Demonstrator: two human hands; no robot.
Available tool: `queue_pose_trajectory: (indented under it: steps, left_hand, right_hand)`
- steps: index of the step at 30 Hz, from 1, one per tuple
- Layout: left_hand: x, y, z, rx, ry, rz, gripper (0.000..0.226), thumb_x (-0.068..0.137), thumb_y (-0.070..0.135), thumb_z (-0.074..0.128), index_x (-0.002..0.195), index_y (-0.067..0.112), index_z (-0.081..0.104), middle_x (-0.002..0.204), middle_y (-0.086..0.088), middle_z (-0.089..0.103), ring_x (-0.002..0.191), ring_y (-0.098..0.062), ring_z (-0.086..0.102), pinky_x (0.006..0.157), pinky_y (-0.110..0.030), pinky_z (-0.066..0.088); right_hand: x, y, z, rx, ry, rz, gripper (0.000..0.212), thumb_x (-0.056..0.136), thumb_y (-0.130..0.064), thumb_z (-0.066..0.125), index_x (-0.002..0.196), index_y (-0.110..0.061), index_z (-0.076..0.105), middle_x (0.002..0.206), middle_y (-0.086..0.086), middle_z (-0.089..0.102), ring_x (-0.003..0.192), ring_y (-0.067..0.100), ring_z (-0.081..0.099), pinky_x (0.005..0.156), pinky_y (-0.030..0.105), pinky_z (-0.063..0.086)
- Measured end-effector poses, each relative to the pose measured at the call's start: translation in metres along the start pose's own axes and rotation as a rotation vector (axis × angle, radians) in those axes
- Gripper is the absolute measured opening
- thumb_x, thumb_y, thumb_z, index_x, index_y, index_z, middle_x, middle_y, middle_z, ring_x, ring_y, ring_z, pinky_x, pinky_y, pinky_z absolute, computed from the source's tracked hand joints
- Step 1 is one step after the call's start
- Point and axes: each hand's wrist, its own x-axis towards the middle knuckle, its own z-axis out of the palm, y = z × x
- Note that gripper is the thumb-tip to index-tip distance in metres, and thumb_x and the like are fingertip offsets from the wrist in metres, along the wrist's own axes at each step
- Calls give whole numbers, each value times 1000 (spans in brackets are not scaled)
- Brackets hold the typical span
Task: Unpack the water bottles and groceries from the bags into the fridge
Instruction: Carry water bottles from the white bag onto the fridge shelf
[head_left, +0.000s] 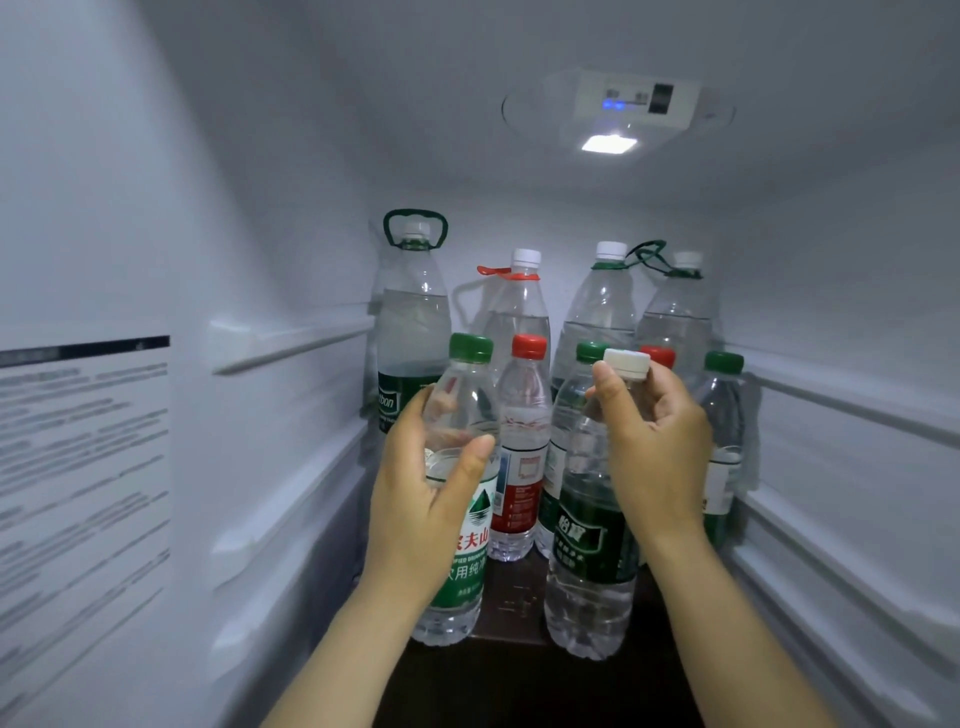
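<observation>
Both my hands are inside the fridge. My left hand (431, 488) is wrapped around the middle of a green-capped water bottle (470, 395) with a green label, standing on the dark glass shelf (519, 670). My right hand (654, 441) grips the neck of a white-capped bottle (592, 545) with a dark green label, just below its cap. Both bottles stand upright at the front of the shelf.
Behind stand a red-capped bottle (524, 441), more green- and red-capped small bottles, and several large jugs with carry handles (415, 312) along the back wall. White side walls with shelf rails (291, 348) close in left and right. A lamp (609, 143) shines overhead.
</observation>
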Motion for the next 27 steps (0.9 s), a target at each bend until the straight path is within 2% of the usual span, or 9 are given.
queue_pose_trajectory:
  steps: [3,6,11,13,15,17,22,25,27]
  left_hand:
    - [1,-5,4,47,13,28,67,79,65,47,136,30,38,120,12,57,107,-1,56,85,-23,46]
    - [7,-13,9,102,33,46,61,83,62,45,133,29,38,118,9,56,108,-4,55,83,-15,41]
    - [25,-25,16,171,24,80,63,88,58,48,139,23,34,127,18,42,110,18,38,83,6,29]
    - [30,-30,20,194,25,51,69,86,56,46,143,20,32,134,13,41,115,13,35,89,0,27]
    - [34,-37,24,205,41,27,73,84,58,44,144,19,29,143,4,41,125,-5,42,96,-19,34]
    - [38,-43,27,219,54,13,76,84,59,42,146,18,27,146,-1,40,129,-16,44,100,-28,36]
    - [47,-54,32,232,64,-17,79,84,58,42,147,15,25,149,-6,36,134,-22,39,106,-35,36]
    - [50,-59,36,237,68,-20,81,86,63,43,147,13,24,150,-7,35,136,-22,36,105,-29,30]
    - [52,-61,38,235,67,-16,81,86,66,41,147,14,25,149,-7,36,134,-22,38,105,-32,32]
  right_hand:
    - [1,3,3,-12,16,5,16,90,-42,61,97,-29,65,86,-9,70,82,8,67,77,38,58]
    - [2,4,2,-13,7,14,19,90,-43,61,98,-27,65,86,-9,70,82,8,67,77,38,58]
    - [4,5,-2,-22,-6,26,13,90,-43,58,94,-31,62,86,-7,69,82,8,67,75,29,56]
    - [4,5,-4,-18,-2,29,18,88,-46,57,94,-30,61,87,-6,69,82,8,66,74,23,54]
    - [4,5,-6,-14,2,23,22,86,-50,54,93,-31,60,86,-6,69,81,6,66,71,17,53]
    - [4,4,-8,-6,8,15,28,84,-52,53,95,-28,61,86,-7,69,80,4,66,71,16,52]
    - [3,5,-9,11,16,-6,17,88,-45,56,95,-30,61,85,-8,68,78,3,65,69,12,51]
    - [3,6,-9,11,12,-11,15,89,-42,57,97,-30,61,85,-8,68,79,4,65,72,18,54]
    - [3,6,-7,10,8,-10,14,90,-41,58,96,-29,62,86,-8,68,80,5,66,74,24,55]
